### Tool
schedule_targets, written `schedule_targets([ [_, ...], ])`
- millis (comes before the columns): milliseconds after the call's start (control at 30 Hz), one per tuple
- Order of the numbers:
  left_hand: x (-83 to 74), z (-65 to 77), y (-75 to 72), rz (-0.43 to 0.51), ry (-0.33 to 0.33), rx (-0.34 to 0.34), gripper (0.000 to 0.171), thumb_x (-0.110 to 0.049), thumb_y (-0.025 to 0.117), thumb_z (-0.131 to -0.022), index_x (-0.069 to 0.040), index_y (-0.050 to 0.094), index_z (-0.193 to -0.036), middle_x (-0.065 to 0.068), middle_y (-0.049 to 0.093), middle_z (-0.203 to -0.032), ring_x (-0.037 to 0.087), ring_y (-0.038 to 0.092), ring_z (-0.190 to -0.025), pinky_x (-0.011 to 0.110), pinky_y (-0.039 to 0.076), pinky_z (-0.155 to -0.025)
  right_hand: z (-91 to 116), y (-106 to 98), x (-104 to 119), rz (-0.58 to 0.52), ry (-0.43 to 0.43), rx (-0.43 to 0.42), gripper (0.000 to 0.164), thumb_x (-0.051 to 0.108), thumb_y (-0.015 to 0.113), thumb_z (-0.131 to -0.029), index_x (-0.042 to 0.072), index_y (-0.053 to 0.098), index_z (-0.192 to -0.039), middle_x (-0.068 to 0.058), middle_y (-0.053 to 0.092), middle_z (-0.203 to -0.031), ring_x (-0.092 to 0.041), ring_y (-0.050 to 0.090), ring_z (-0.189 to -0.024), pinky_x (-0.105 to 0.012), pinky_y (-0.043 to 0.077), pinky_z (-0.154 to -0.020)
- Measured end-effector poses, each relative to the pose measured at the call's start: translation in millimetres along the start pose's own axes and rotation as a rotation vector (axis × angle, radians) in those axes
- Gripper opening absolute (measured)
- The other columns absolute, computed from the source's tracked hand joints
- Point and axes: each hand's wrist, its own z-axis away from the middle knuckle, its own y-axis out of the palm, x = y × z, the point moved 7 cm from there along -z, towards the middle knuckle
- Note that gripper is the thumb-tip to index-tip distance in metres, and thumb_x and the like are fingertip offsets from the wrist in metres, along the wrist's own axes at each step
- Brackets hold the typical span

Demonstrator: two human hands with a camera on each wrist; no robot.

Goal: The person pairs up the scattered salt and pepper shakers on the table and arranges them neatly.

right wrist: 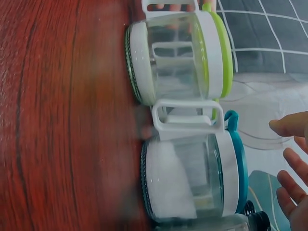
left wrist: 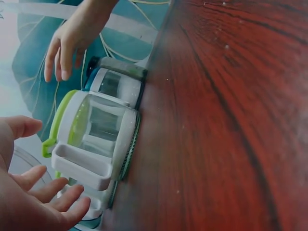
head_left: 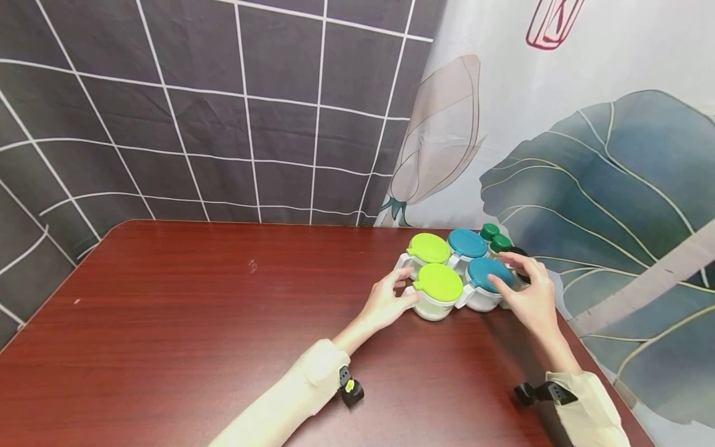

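Observation:
Two glass seasoning jars with lime-green lids (head_left: 439, 282) and two with blue lids (head_left: 490, 274) stand grouped at the table's far right. Each visible jar has a white collar, and white side handles (left wrist: 82, 166) show. White grains (right wrist: 166, 180) partly fill the front blue-lidded jar. My left hand (head_left: 388, 301) is beside the front green-lidded jar's handle, fingers spread and loosely bent, gripping nothing in the left wrist view. Over the front blue-lidded jar hovers my right hand (head_left: 530, 295), its fingers parted and apart from the lid in the right wrist view (right wrist: 293, 168).
Behind the blue-lidded jars are two small green-capped bottles (head_left: 494, 237) and a black-capped bottle (right wrist: 260, 221), partly hidden by the right hand. The red-brown wooden table (head_left: 223, 323) stretches left. A dark gridded cloth (head_left: 279, 124) and a printed leaf curtain (head_left: 603, 186) hang behind and right.

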Motion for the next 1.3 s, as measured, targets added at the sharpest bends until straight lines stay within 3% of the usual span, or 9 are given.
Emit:
schedule_targets([
  [267,4.0,1.6,1.7,0.006,0.007,-0.007,0.051,-0.019,0.07,-0.084,-0.002,0.055,-0.13,0.017,0.061,-0.127,0.033,0.061,-0.114,0.043,0.047,-0.099,3,-5,-6,0.01,0.012,-0.021,0.051,-0.005,0.08,-0.069,0.003,0.065,-0.117,0.017,0.058,-0.1,0.005,0.046,-0.091,-0.013,0.037,-0.078],
  [333,4.6,2.1,1.8,0.009,0.004,-0.007,0.049,-0.018,0.07,-0.084,-0.003,0.056,-0.129,0.016,0.062,-0.126,0.032,0.061,-0.113,0.042,0.048,-0.098,4,-7,-7,0.02,0.017,-0.03,0.052,-0.005,0.08,-0.069,0.003,0.064,-0.117,0.027,0.053,-0.101,0.007,0.046,-0.092,-0.012,0.037,-0.078],
  [433,4.8,3.2,2.0,0.01,0.003,-0.006,0.047,-0.018,0.07,-0.085,-0.004,0.057,-0.127,0.016,0.063,-0.124,0.032,0.062,-0.111,0.04,0.049,-0.097,5,-10,-9,0.019,0.024,-0.044,0.052,-0.006,0.08,-0.069,0.003,0.064,-0.118,0.029,0.052,-0.101,0.008,0.046,-0.092,-0.011,0.036,-0.079],
  [767,5.7,2.8,4.9,0.019,0.026,-0.005,0.043,-0.015,0.068,-0.085,-0.001,0.058,-0.125,0.017,0.065,-0.121,0.032,0.063,-0.105,0.045,0.049,-0.094,7,-17,-18,0.035,0.071,-0.087,0.052,-0.003,0.079,-0.07,0.006,0.064,-0.12,0.035,0.051,-0.103,0.009,0.047,-0.092,-0.009,0.035,-0.077],
  [1300,8.3,-1.6,6.4,0.022,0.011,-0.023,0.039,-0.01,0.067,-0.085,-0.001,0.059,-0.123,0.015,0.066,-0.121,0.03,0.064,-0.103,0.04,0.051,-0.092,4,-27,-24,0.079,0.116,-0.092,0.05,0.001,0.079,-0.073,0.007,0.064,-0.121,0.029,0.051,-0.103,0.007,0.046,-0.092,-0.01,0.035,-0.077],
])
